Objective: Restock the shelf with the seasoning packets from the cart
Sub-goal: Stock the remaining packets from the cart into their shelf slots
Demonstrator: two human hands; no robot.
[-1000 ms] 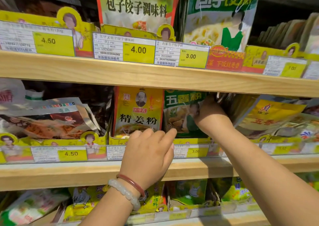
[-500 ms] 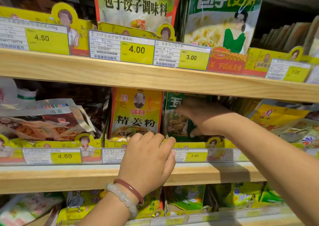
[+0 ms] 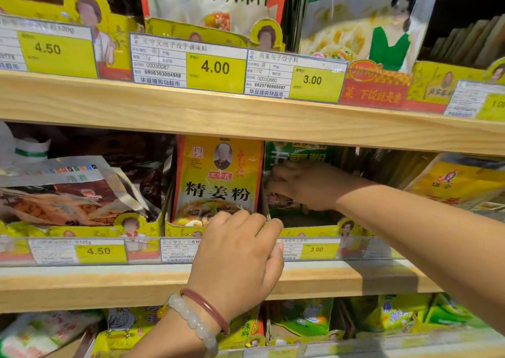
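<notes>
While my left hand (image 3: 240, 256) rests with curled fingers hooked over the front lip of the yellow display box (image 3: 191, 227) at the middle shelf's (image 3: 82, 283) front edge, my right hand (image 3: 306, 185) reaches in under the upper shelf (image 3: 246, 117), laid against the green seasoning packet (image 3: 297, 155) in the next box to the right. Whether those right fingers pinch the packet or only press it back I cannot tell — the hand is blurred and in shadow.

Just left of it stands the yellow ginger-powder packet (image 3: 218, 180), upright and facing out. Further left, along the same shelf, silver and brown pouches (image 3: 71, 193) lie slumped. Price tags (image 3: 216, 67) run along the front edges. The cart is out of view.

To do this step well, I judge the left hand should keep the box from sliding while the right seats the green packet fully down, upright and label forward — flush with the ginger packet's face, not leaning on the divider between them.
</notes>
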